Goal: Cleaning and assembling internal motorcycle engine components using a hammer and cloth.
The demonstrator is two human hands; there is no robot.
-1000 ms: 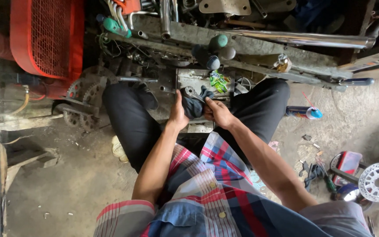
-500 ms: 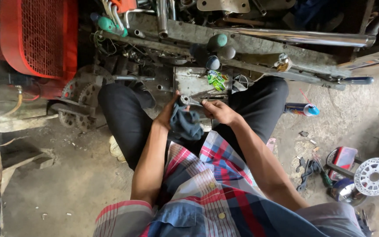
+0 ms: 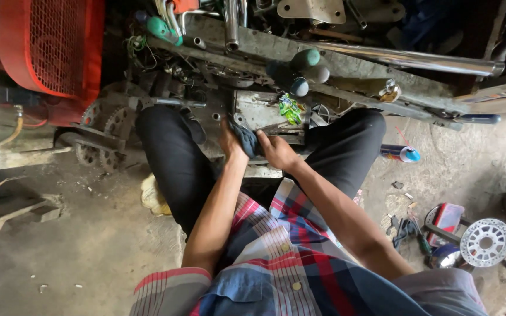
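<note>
Change since earlier frames: dark grey cloth (image 3: 246,139) raised from the lap up against the grey metal engine casing (image 3: 265,114); both hands higher and closer to the casing than 1 second ago.
Left hand (image 3: 229,142): curled shut on the left side of the cloth, fingers hidden beneath it, wrist between the knees.
Right hand (image 3: 277,152): closed narrowly on the cloth's right edge, knuckles up, fingertips at the casing's lower rim; contact with the metal not clear.
Cloth position: bunched between the 2 hands, pressed to the lower left part of the casing, just above the lap.
Casing position: on the ground between the knees of the black trousers (image 3: 171,158), below a long grey metal beam (image 3: 323,64).
On the casing: small green plastic wrapper (image 3: 290,109) near its upper right corner, apart from both hands.
Left surroundings: red mesh-sided machine (image 3: 48,47) with toothed sprockets (image 3: 109,126) beside the left knee.
Right surroundings: blue-capped spray can (image 3: 401,154) lying on the concrete floor (image 3: 77,251), silver perforated brake disc (image 3: 485,241) further right, well apart.
</note>
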